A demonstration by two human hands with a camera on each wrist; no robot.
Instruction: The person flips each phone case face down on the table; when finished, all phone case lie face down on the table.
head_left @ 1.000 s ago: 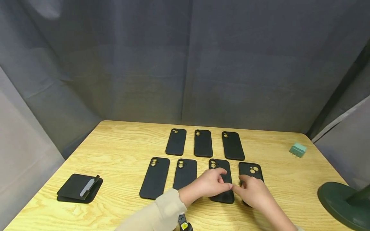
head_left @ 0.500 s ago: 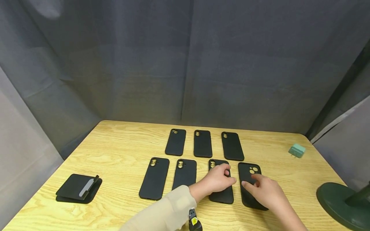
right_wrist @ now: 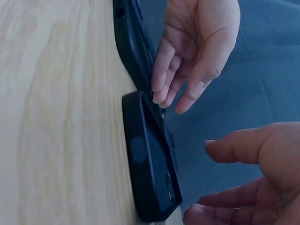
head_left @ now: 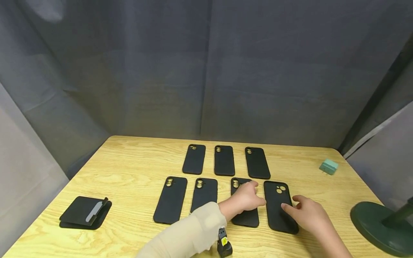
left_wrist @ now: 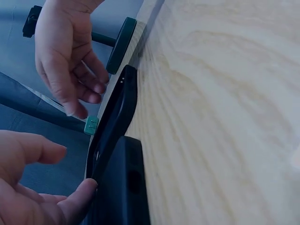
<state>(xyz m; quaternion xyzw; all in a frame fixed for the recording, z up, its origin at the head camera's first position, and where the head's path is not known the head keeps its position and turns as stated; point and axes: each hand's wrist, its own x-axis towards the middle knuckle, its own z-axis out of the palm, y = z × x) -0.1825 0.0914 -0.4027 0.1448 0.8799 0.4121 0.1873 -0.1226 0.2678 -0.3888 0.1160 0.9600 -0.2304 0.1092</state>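
Seven-odd avoided, several black phone cases lie in two rows on the wooden table (head_left: 135, 200). My left hand (head_left: 246, 197) hovers over a face-down phone case (head_left: 246, 220) in the front row, its thumb and fingers spread apart. Beside it, the rightmost phone case (head_left: 277, 208) lies with its hollow side up and its camera holes at the top right. My right hand (head_left: 308, 214) is at this case's right edge, fingers loosely bent and holding nothing. In the right wrist view, a gap shows between the right thumb and fingers (right_wrist: 234, 194).
Two more front-row phone cases (head_left: 170, 200) lie left of my hands, with a back row of cases (head_left: 224, 161) behind. A black folding holder (head_left: 82, 211) sits far left. A green plug adapter (head_left: 329, 166) and a dark green round base (head_left: 371, 222) stand at right.
My right hand has drawn back to the right from the rightmost phone case, uncovering more of it. My left hand has shifted slightly right; the cases stay in place.
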